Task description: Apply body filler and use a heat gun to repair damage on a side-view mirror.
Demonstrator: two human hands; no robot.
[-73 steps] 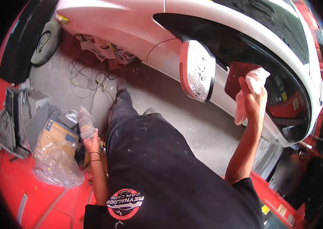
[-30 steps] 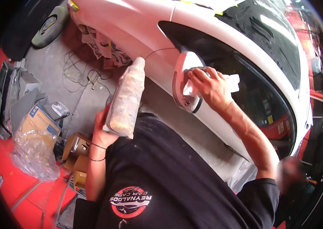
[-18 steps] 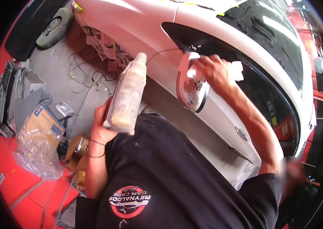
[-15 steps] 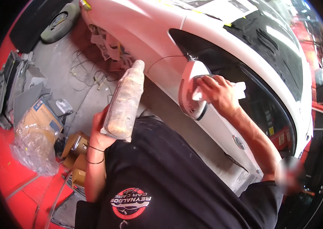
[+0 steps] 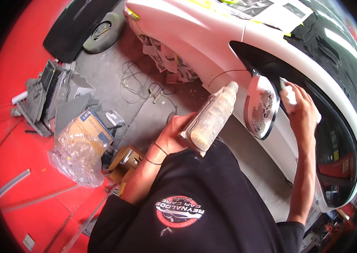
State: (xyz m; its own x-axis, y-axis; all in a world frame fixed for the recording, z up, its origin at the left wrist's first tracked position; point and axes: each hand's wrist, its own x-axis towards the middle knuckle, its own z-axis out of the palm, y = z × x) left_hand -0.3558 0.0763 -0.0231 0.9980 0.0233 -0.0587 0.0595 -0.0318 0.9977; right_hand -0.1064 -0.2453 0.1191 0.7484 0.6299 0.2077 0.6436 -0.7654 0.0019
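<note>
My left hand (image 5: pixel 176 133) is closed round a dusty, stained, bottle-shaped thing (image 5: pixel 213 117). Its narrow neck points away from me, up and to the right; its exact kind I cannot tell. My right hand (image 5: pixel 305 110) grips a crumpled white cloth or paper wipe (image 5: pixel 288 98) just right of the side mirror (image 5: pixel 257 120), in front of the dark side window (image 5: pixel 340 130). A gap shows between this hand and the mirror. The mirror's white housing has a ragged patch of grey and dark spots. It is fixed to a white car (image 5: pixel 212 38).
Newspaper masking (image 5: pixel 168 61) hangs in the wheel opening. A loose wheel (image 5: pixel 101 34) and black panel (image 5: pixel 75 27) stand at the far left. Cables (image 5: pixel 138 84) trail across the grey floor. Car parts, a cardboard box (image 5: pixel 94 126) and plastic wrap (image 5: pixel 75 162) lie at left.
My right hand has come off the mirror to the right with the wipe, uncovering the patchy housing. The bottle-shaped thing tilts further right. The whole view has shifted.
</note>
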